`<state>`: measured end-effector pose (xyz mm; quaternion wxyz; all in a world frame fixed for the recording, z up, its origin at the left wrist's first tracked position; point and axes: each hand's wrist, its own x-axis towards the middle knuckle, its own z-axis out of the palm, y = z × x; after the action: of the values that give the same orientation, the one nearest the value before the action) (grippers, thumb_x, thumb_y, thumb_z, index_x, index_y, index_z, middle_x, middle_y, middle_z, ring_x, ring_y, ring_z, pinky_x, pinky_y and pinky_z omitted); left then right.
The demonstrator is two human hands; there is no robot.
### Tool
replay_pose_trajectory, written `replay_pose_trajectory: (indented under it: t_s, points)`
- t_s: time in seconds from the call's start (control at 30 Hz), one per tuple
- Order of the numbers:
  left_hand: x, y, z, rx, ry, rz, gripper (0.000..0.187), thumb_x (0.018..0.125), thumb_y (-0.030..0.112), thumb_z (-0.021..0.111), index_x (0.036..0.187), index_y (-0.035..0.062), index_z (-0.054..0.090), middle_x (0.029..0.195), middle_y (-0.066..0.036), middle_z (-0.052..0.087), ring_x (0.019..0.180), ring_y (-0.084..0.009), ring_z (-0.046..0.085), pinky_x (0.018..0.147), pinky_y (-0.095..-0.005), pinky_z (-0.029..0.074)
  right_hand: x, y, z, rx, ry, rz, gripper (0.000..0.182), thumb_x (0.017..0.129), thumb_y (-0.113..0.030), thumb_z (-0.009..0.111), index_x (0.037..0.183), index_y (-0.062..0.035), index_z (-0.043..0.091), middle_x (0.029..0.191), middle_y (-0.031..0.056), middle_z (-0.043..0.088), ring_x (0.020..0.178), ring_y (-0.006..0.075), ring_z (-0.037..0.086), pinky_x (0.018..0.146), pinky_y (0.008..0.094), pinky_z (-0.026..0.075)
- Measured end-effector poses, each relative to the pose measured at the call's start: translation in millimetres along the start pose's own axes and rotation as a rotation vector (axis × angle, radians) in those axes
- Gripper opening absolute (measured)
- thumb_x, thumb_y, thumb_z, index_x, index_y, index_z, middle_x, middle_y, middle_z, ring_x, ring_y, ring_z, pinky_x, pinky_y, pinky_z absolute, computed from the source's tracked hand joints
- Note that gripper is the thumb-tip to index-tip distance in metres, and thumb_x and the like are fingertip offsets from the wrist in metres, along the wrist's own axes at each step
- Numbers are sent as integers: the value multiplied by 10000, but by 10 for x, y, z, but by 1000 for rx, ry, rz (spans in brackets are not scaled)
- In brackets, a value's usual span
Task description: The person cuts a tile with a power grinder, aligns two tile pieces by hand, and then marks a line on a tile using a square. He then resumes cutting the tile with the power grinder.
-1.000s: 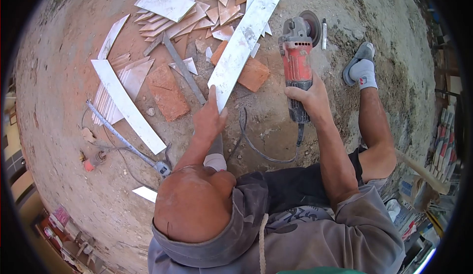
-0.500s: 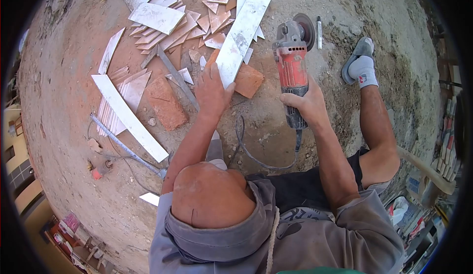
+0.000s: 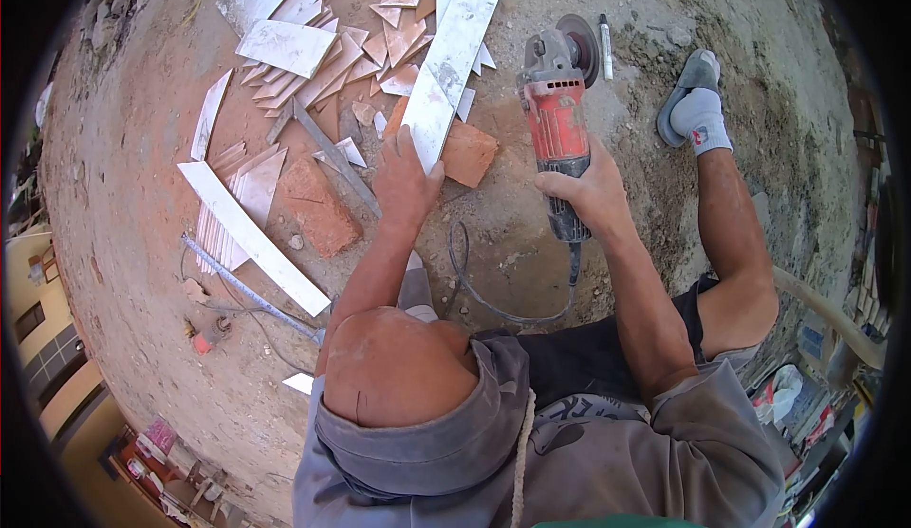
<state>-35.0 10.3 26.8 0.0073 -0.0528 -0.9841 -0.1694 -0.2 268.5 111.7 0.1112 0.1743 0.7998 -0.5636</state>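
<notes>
My right hand [image 3: 590,185] is wrapped round the body of a red and black angle grinder [image 3: 557,129], its disc at the top and its cord trailing down from the handle. My left hand [image 3: 406,177] grips the near end of a long white tile strip [image 3: 460,63], thumb along the right edge and fingers at the left. The strip lies slanted across an orange brick [image 3: 469,154], with another pale piece under its far end. A marker pen [image 3: 605,46] lies on the ground just right of the grinder's disc.
Broken tile pieces [image 3: 403,35] lie heaped beyond my left hand. A second brick [image 3: 320,207], a long tile strip [image 3: 251,239], a metal bar [image 3: 337,156] and a tape measure [image 3: 251,288] are to the left. The grinder's cord [image 3: 508,314] loops near my legs. My sandalled foot [image 3: 697,106] rests at right.
The whole view has shifted slightly, so the tile strip and grinder appear a little further left. Both hands keep their holds, and the grinder stays in the same place beside the strip.
</notes>
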Motion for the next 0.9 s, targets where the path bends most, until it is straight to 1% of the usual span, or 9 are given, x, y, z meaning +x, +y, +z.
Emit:
replay_pose_trajectory:
  t_s: [0.03,0.07,0.13,0.3,0.37,0.5,0.6,0.67,0.9]
  points:
    - [-3,-9,3,-11,13,10,759,731,259,800,1335,7,417,1193,-205,507,1079,-384,534,868,-468,491,5,6,-4,11,-17,-4,656,625,-279,816,1150,14,554,884,58,621,758,144,608,723,296,498]
    - [-4,-12,8,-23,25,19,754,733,257,797,1337,9,418,1196,-203,506,1079,-385,534,869,-472,492,3,-6,-6,12,-14,-2,656,625,-279,816,1150,14,554,884,58,621,758,144,608,723,296,498]
    - [-5,-10,18,-15,19,11,748,734,255,794,1334,11,420,1198,-201,506,1080,-383,534,869,-471,493,-1,-46,-7,7,8,9,671,582,-342,800,1097,27,578,887,134,657,798,235,653,765,354,515]
    - [8,14,3,-6,14,-9,730,733,251,790,1321,12,428,1193,-196,508,1081,-376,535,868,-468,497,17,-8,3,21,12,1,671,583,-340,800,1100,27,579,885,133,659,799,238,656,764,355,516]
    - [14,26,4,-29,-15,-59,692,734,256,777,1295,21,445,1221,-186,527,1143,-376,527,930,-464,484,22,24,2,17,15,5,673,583,-339,800,1102,27,577,883,133,660,798,239,657,763,355,516]
    - [6,19,-1,-36,-1,-49,679,732,263,777,1280,24,457,1209,-183,531,1135,-370,531,927,-464,484,22,15,8,13,13,16,670,587,-338,799,1101,27,573,877,133,664,789,241,660,761,353,518]
    - [6,34,-13,-30,-7,-54,672,726,265,780,1271,26,467,1190,-181,530,1119,-369,531,920,-461,485,16,-6,5,8,11,19,660,589,-334,800,1093,26,574,872,131,665,782,234,660,754,350,520]
    - [-2,21,3,0,39,6,649,723,237,777,1249,24,462,1147,-182,508,1043,-369,537,835,-458,508,13,-25,7,4,7,14,652,590,-332,800,1086,25,576,869,129,664,779,229,660,749,348,520]
    - [-20,-10,30,11,29,17,651,732,255,778,1253,23,462,1166,-182,500,1065,-368,527,840,-460,505,8,-40,20,27,9,-26,632,592,-328,800,1071,21,581,851,117,660,761,214,657,735,344,522]
